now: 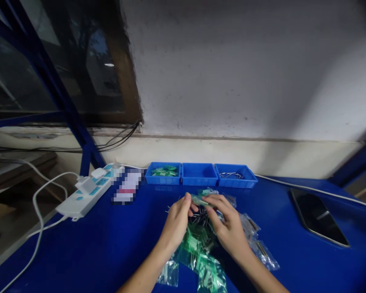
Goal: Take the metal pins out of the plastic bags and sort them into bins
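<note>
My left hand [179, 215] and my right hand [227, 215] meet over the middle of the blue table. Between their fingertips is a small clear plastic bag [199, 200] with a greenish tint; both hands pinch it, and its contents are too blurred to name. Just below it lies a loose pile of thin dark metal pins [202, 217]. Green plastic bags [192, 241] with small parts spread from the pile toward the front edge. To the right of my right wrist lie clear bags [264, 254] holding metal pieces. Another clear bag [170, 272] sits by my left forearm.
Along the wall stand a blue bin of green bags [164, 180], a middle blue bin [199, 181], and a blue bin of metal pins [236, 182]. A white power strip [88, 191] with cords lies left. A phone [319, 217] rests right, near a white cable [317, 193].
</note>
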Tool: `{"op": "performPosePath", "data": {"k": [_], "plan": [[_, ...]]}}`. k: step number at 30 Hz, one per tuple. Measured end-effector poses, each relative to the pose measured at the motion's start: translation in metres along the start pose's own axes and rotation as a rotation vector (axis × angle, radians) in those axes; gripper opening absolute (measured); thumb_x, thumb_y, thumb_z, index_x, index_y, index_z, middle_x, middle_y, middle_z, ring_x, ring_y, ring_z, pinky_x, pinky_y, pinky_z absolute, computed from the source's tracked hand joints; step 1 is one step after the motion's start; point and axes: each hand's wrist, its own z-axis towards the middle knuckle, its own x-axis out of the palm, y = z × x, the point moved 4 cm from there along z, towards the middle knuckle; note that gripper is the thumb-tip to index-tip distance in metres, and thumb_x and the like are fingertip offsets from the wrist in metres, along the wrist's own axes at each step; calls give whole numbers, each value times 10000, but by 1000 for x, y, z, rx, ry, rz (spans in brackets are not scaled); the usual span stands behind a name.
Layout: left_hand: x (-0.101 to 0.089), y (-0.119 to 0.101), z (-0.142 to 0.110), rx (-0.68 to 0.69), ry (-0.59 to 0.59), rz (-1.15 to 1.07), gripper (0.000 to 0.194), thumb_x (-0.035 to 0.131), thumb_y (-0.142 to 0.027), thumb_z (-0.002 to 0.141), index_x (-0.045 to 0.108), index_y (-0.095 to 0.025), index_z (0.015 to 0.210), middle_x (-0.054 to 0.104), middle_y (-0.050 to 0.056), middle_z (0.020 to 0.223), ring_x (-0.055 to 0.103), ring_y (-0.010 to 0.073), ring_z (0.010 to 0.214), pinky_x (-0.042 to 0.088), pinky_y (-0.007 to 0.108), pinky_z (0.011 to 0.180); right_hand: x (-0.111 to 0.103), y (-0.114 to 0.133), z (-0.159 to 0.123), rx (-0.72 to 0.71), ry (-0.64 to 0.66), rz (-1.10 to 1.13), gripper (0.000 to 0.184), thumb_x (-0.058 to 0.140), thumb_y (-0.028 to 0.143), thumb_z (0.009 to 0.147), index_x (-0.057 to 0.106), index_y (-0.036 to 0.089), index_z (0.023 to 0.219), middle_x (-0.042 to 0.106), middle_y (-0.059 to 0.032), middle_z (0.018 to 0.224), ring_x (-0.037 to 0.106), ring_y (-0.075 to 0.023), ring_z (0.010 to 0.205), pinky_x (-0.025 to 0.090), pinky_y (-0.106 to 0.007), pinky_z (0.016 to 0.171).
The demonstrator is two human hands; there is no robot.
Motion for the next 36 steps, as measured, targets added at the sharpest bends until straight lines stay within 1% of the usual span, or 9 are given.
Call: {"op": "performPosePath", "data": {"k": [6,10,13,16,20,23,26,31,36], "plan": [[-1,-3,0,106,53,53,272,451,-370,906,610,-165,825,603,9,689,543,140,622,394,228,559,-1,2,-5,-34,-1,-141,393,472,117,754,657,291,1053,487,-83,1216,486,-258,1132,473,-399,845],[-2,-12,-5,354,-37,277,203,463,-215,900,632,-203,1011,639,49,932,570,183,863,439,286,762,-4,-6,-2,217,-41,93,204,535,307,810,690,224,914,569,-92,1050,530,-260,1040,451,-405,866],[2,-14,-8,491,-16,404,313,436,-120,884,626,-241,1100,622,56,999,536,200,930,431,325,818,1,-17,-2,484,-24,386,361,488,487,844,664,175,808,614,-79,824,583,-215,783,488,-345,696],[8,-14,-11,520,43,406,384,405,-82,869,620,-267,1129,602,59,1069,507,213,1000,423,349,852,3,-22,-2,565,-28,451,343,581,496,787,645,165,854,601,-52,743,555,-181,672,478,-302,612],[6,-8,-6,280,59,191,262,430,-230,899,656,-219,1031,628,70,1004,540,214,968,422,337,835,-3,-17,-1,413,-61,244,336,582,429,804,617,184,1031,642,-72,880,590,-204,757,494,-327,670],[3,5,0,-63,69,-105,395,357,-408,924,660,-155,928,642,73,837,571,180,755,424,290,676,-4,-3,-2,97,-20,23,217,530,300,846,643,228,1017,623,-82,1030,584,-233,942,474,-385,822],[2,9,4,-190,89,-294,390,414,-451,896,642,-135,890,590,28,693,526,137,635,383,243,592,1,8,-9,-159,22,-174,279,493,169,828,662,284,1017,530,-78,1193,492,-257,1120,440,-421,890],[-7,-2,6,77,4,-110,190,538,-311,858,642,-154,879,593,8,708,535,132,660,397,230,612,0,6,-10,-31,-6,-183,270,536,215,782,674,274,1007,440,-97,1225,400,-299,1184,399,-468,927],[-2,-18,-6,525,42,264,225,477,-178,892,674,-225,989,631,50,960,556,180,905,434,296,788,-4,-9,-2,409,24,235,359,479,487,849,641,184,746,569,-48,774,540,-196,771,436,-323,703]]}}
